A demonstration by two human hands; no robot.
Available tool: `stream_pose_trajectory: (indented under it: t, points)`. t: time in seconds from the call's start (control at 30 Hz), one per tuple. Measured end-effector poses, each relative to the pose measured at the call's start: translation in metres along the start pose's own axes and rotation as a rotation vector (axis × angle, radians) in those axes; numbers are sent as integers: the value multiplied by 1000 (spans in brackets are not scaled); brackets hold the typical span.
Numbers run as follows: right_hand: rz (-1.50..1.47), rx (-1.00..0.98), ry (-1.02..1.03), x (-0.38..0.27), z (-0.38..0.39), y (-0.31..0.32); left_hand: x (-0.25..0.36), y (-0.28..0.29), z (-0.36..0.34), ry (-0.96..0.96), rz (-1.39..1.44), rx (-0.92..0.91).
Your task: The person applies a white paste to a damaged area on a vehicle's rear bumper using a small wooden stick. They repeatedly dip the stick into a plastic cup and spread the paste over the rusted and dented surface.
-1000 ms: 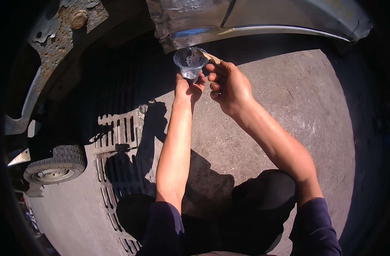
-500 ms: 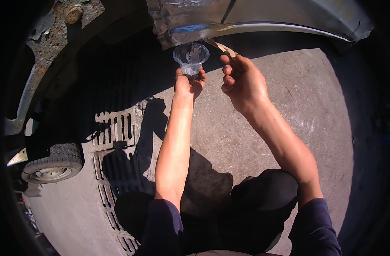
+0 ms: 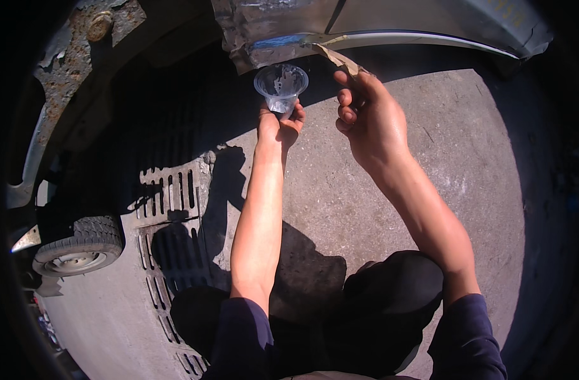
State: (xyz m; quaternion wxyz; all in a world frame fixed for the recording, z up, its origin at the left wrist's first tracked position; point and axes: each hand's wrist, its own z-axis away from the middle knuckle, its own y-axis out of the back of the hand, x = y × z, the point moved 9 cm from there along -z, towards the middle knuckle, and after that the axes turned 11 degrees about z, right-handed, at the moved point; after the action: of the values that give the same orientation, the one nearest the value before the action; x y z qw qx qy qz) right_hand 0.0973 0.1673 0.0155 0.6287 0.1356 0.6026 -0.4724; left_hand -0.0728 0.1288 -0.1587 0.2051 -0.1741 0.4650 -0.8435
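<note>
My left hand (image 3: 280, 126) is closed around the base of a clear plastic cup (image 3: 280, 84), with whitish residue inside it. The cup is upright, its mouth just below the lower edge of a silvery-grey vehicle body panel (image 3: 391, 25). In the fingers of my right hand (image 3: 375, 114) is a thin tan, uneven strip (image 3: 340, 59); I cannot tell whether it is paper, tape or a coated stick. Its far tip reaches the panel's lower edge, beside a blue patch (image 3: 280, 42); whether it touches is unclear.
A rusty metal part (image 3: 74, 63) with a bolt rises at the far left. Below it lies a wheel with a tyre (image 3: 80, 247). A slotted drain grate (image 3: 169, 190) runs along the concrete floor (image 3: 429, 152) left of my arms. Deep shadow lies under the panel.
My right hand has shifted slightly right with the tan strip, whose tip now sits a little higher and farther right. My left hand and the cup have barely moved.
</note>
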Motion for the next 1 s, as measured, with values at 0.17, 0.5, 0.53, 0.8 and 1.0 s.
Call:
stream_pose_trajectory:
  t: [0.17,0.5,0.53,0.8,1.0]
  points:
    - [66,-7,-44,14,3,-13,-1,0,-7,42,-16,-97]
    - [681,75,691,-25,0,-12,-3,-4,-4,-30,-39,-46]
    - [785,102,709,-26,-5,-7,-3,-3,-4,-17,-33,-17]
    - [1003,147,943,-28,0,4,-4,-1,2,9,8,12]
    - [1127,122,1134,-28,18,-27,1,-1,2,-42,-3,-14]
